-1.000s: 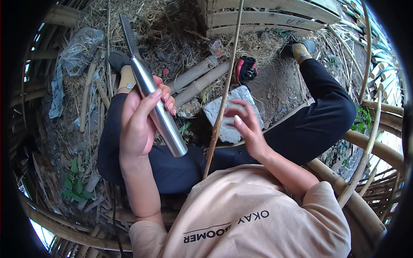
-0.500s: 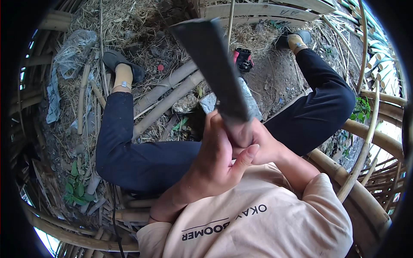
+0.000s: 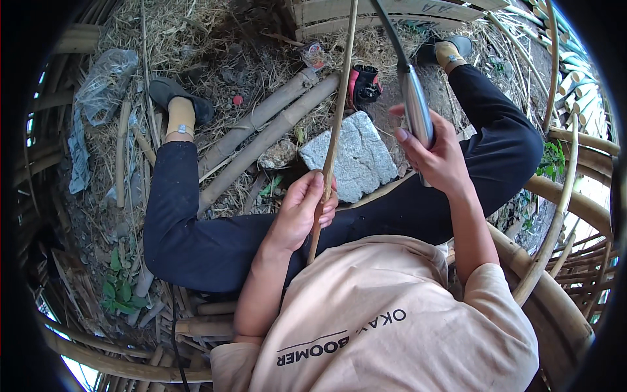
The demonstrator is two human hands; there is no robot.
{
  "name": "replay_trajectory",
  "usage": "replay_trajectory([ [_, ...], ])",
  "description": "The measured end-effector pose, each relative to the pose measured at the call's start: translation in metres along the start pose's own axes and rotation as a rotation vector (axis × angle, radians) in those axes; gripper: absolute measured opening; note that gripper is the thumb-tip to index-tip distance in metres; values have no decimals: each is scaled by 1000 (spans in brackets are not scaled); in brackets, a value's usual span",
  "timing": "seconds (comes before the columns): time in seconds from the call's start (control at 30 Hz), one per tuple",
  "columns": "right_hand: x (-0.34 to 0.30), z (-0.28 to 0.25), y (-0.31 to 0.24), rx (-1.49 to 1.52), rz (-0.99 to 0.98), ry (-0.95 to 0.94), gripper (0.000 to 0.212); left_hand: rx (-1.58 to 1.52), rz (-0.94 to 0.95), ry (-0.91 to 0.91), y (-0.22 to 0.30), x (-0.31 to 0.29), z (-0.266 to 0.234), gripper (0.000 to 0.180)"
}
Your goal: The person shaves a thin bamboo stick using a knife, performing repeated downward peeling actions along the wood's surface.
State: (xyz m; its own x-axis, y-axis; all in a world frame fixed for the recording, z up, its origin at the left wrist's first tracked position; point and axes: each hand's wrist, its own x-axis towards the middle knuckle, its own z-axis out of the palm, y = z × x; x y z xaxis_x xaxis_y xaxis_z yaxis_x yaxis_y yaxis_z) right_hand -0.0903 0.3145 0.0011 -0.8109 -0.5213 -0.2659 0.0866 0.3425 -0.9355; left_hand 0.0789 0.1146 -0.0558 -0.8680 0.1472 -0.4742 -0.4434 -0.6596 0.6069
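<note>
My left hand (image 3: 304, 206) is wrapped round a long, thin bamboo strip (image 3: 339, 117). The strip rises past the top of the view, and its lower end reaches my lap. In my right hand (image 3: 436, 149) is a machete (image 3: 413, 98) with a smooth silver metal handle. Its dark blade, seen nearly edge-on, points up and away and runs out at the top. Between my legs, beyond the hands, lies a flat-topped grey stone block (image 3: 353, 157). Neither hand touches the stone.
Two bamboo poles (image 3: 261, 140) lie left of the stone. Past it sits a black and red object (image 3: 364, 86). A clear plastic bag (image 3: 108, 85) lies far left, wooden slats (image 3: 385, 18) stand at the back, and cut bamboo (image 3: 581, 85) is piled far right.
My hands, together at the machete handle before, are now apart. The machete has moved right in my right hand, its blade turned edge-on. The bamboo strip and stone now show clearly.
</note>
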Motion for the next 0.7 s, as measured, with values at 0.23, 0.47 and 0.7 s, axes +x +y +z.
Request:
replay_trajectory([
  [0.23, 6, -3, -2, 71, -56, -85, 43, 51, 33, 171, 18, 6, 13, 31],
  [0.47, 24, -7, -16, -356, -273, -228, 34, 81, 128, 222, 37, 11, 13, 30],
  [0.7, 35, -4, -31, -471, -253, -257, 32, 140, 206, 258, 60, 20, 13, 29],
])
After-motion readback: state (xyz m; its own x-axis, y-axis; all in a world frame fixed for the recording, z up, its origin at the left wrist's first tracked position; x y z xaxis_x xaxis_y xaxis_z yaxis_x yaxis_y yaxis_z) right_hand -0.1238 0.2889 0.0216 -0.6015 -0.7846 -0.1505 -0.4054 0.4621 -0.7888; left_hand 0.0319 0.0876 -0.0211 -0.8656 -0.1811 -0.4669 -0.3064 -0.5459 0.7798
